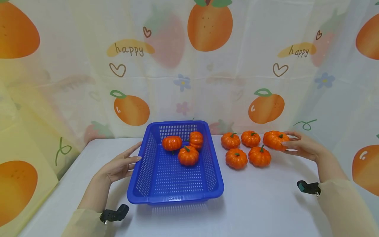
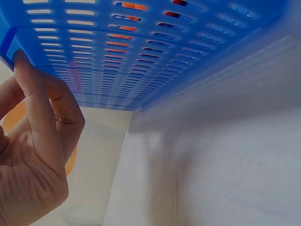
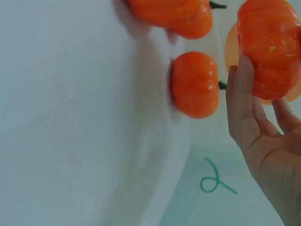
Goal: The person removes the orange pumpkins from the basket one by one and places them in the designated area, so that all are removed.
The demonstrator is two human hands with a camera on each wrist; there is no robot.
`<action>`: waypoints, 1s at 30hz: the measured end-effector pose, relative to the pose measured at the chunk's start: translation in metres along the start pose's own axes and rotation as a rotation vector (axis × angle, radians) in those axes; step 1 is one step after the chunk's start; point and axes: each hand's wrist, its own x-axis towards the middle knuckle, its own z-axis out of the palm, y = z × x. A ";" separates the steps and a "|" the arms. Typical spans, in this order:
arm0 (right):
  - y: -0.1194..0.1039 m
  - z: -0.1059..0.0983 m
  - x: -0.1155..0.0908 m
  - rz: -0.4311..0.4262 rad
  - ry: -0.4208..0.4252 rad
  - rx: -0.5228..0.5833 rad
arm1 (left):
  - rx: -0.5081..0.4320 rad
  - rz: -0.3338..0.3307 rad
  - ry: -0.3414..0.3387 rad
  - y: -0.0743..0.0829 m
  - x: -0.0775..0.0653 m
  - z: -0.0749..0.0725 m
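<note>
A blue plastic basket (image 1: 177, 199) with slotted walls sits on the white table, with three small orange pumpkins inside, one of them a pumpkin (image 1: 188, 155) with its stem up. At the basket's left rim is my left hand (image 1: 118, 167), its fingertips touching the outer edge; the wrist view shows the hand (image 2: 35, 141) beside the slotted wall (image 2: 117, 47). To the right, my right hand (image 1: 305, 144) grips a ridged orange pumpkin (image 1: 275, 140) by its right side. The right wrist view has this pumpkin (image 3: 270, 47) raised off the table, fingers around it.
Several more pumpkins stand right of the basket: a front-left pumpkin (image 1: 236, 158), a front-right pumpkin (image 1: 259, 156), and back ones (image 1: 230, 141). Behind the table (image 1: 260, 204) hangs a printed fruit curtain (image 1: 207, 89). Each wrist wears a black strap mount (image 1: 113, 214).
</note>
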 end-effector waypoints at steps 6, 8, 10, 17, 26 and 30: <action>0.015 -0.010 -0.009 0.042 -0.003 0.034 | -0.005 0.000 0.004 0.000 -0.001 0.000; 0.020 -0.011 -0.010 0.059 -0.002 0.041 | -0.006 0.000 0.005 0.000 -0.001 0.000; 0.025 -0.013 -0.011 0.075 -0.005 0.045 | -0.006 0.000 0.004 0.000 -0.001 0.000; 0.039 -0.014 -0.008 0.141 -0.004 -0.035 | 0.004 0.001 0.004 0.000 -0.001 0.001; 0.051 -0.008 -0.006 0.170 0.027 -0.128 | 0.015 0.000 0.011 -0.001 -0.001 0.001; 0.052 -0.007 -0.004 0.177 0.032 -0.148 | 0.017 0.000 0.018 0.000 -0.001 0.001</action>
